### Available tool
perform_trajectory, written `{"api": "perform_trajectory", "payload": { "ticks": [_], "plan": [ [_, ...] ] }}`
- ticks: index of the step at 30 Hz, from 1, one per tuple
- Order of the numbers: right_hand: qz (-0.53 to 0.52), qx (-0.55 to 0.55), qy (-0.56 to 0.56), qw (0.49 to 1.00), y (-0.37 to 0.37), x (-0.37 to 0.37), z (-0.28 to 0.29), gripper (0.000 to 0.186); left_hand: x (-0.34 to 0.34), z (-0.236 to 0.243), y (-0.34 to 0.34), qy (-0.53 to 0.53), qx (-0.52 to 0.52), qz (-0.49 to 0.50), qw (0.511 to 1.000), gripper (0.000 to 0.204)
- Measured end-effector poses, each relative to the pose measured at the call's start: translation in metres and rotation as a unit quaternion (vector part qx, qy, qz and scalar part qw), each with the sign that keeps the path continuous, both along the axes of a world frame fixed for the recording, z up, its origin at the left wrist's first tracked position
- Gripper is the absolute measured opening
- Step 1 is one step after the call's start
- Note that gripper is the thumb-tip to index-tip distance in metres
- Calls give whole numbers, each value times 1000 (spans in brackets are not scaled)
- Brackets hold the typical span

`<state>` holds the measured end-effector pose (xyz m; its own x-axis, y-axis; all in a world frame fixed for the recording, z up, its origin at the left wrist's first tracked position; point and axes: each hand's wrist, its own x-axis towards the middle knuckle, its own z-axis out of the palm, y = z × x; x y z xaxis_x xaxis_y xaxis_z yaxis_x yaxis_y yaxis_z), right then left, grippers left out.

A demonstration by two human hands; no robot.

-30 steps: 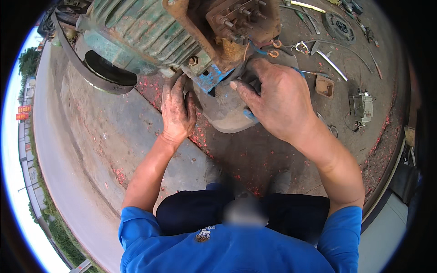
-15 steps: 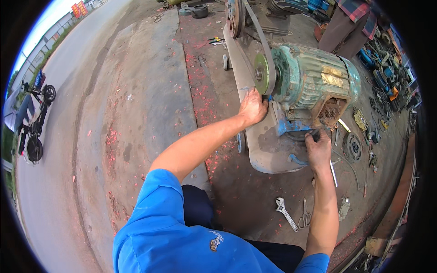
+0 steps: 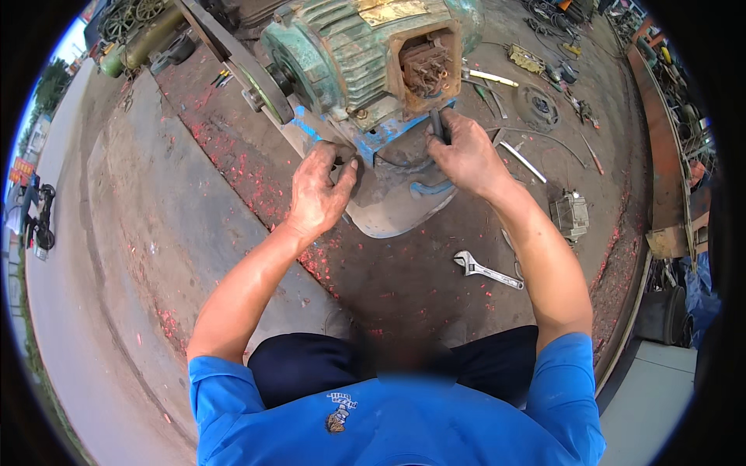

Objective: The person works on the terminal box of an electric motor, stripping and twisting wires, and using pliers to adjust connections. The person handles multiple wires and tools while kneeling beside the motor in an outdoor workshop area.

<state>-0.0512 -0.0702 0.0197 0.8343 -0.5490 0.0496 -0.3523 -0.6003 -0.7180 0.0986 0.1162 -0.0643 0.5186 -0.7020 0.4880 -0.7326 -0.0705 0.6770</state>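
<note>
A worn green electric motor (image 3: 350,66) sits on a blue-painted base (image 3: 385,138) over a grey metal plate (image 3: 392,213). Its terminal box (image 3: 429,70) has no cover, and rusty terminals show inside. By the front left corner of the base, my left hand (image 3: 318,190) has its fingers curled together; a dark bit shows between them, too hidden to name. My right hand (image 3: 468,153) pinches a short dark rod-shaped piece (image 3: 438,124) upright just below the terminal box. Left of the motor, a pulley (image 3: 263,87) carries a belt.
An adjustable wrench (image 3: 489,271) lies on the ground near my right forearm. Beyond that arm are a metal box (image 3: 570,216), a white rod (image 3: 525,161), a screwdriver (image 3: 593,155) and a round disc (image 3: 537,107). A motorcycle (image 3: 39,217) stands far left.
The view has shifted, so the motor sits further left and higher. My left hand has come from beside the pulley to the base's front corner. The dark piece in my right hand now shows.
</note>
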Motion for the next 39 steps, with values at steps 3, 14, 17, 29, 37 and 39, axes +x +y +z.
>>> {"api": "perform_trajectory", "payload": {
  "ticks": [3, 14, 17, 29, 37, 39],
  "plan": [
    [31, 5, 3, 1000, -12, -10, 2, 24, -16, 12, -5, -70, -31, -96, 992, 25],
    [-38, -17, -98, 994, -11, 14, -31, 31, -49, 34, -42, -339, 80, -64, 935, 43],
    [1, 17, -111, 994, -13, 7, -28, 34, -46, 39, -36, -342, 49, -68, 936, 42],
    [45, 11, -106, 993, -17, 5, -23, 32, -29, 104, -85, -519, -4, 76, 851, 36],
    [52, 30, -100, 993, -17, 4, -22, 25, -41, 117, -94, -532, 35, 120, 838, 43],
    [56, 37, -97, 993, -17, 4, -23, 26, -41, 116, -95, -545, 36, 130, 828, 40]
  ]
}}
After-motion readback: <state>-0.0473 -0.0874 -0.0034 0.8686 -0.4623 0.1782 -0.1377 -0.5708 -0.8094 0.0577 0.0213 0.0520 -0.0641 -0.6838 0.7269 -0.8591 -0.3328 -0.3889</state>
